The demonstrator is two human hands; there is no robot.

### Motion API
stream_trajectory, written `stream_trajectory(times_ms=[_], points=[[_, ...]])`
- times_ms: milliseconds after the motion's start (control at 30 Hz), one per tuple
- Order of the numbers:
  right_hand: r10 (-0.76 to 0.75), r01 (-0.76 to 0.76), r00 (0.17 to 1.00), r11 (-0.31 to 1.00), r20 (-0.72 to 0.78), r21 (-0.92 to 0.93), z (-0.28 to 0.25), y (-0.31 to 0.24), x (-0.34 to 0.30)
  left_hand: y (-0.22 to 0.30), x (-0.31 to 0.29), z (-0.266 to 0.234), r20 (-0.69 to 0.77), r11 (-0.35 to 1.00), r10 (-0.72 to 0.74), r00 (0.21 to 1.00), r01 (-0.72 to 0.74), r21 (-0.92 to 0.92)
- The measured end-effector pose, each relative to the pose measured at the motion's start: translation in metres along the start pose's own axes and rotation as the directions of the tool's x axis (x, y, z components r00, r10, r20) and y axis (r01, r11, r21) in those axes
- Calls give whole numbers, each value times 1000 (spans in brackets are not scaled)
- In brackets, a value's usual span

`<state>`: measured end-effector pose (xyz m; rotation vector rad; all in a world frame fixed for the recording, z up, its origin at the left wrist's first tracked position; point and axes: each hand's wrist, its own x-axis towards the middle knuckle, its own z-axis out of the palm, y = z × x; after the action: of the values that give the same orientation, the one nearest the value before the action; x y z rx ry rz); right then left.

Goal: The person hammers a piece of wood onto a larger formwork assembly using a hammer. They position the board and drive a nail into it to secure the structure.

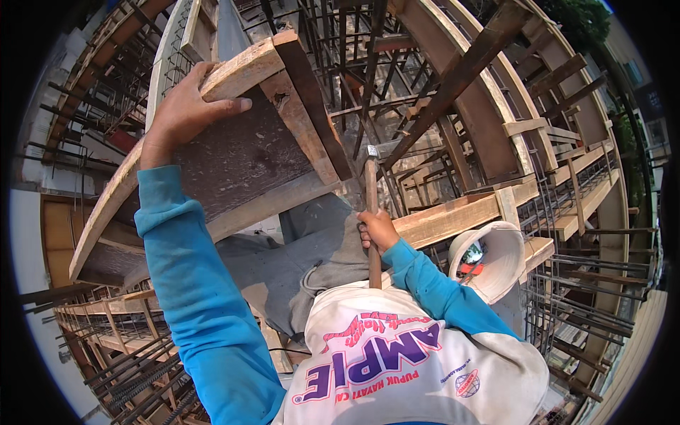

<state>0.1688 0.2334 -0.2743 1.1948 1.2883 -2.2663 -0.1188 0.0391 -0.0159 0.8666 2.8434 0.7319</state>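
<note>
My left hand [185, 110] is hooked over the pale timber top rail of a wooden formwork panel [241, 138]. Its fingers go over the rail, partly out of sight, and the thumb lies along the inner side. The panel has a dark brown board face framed with lighter battens. Closer to my body, my right hand [379, 231] is closed round the wooden handle of a hammer [372, 185]. The hammer's metal head points away from me, beside the panel's right end, and the handle's butt reaches my shirt.
A tilted white bucket [504, 263] with small items inside stands right of my right arm, beside a timber beam [446, 218]. A dark diagonal prop [460, 78] crosses the upper right. Steel bars [138, 368] stick out at lower left. Below lies a deep drop with many props.
</note>
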Motion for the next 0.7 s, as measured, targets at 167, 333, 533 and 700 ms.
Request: stream_trajectory(times_ms=[167,333,533,700], points=[[-131,133,991,982,-28,136,-16,-15,-10,7,-8,-4,65,997,-68,996,66,33],[-442,432,891,896,103,108,-6,-83,-62,-3,1,2,62,998,-34,998,36,-45],[-914,922,387,387,124,-19,26,-93,-77,-6,11,-2,78,991,-30,997,39,-124],[-465,469,882,855,74,-222,12,-18,-13,-8,19,2,58,994,-25,998,31,-107]])
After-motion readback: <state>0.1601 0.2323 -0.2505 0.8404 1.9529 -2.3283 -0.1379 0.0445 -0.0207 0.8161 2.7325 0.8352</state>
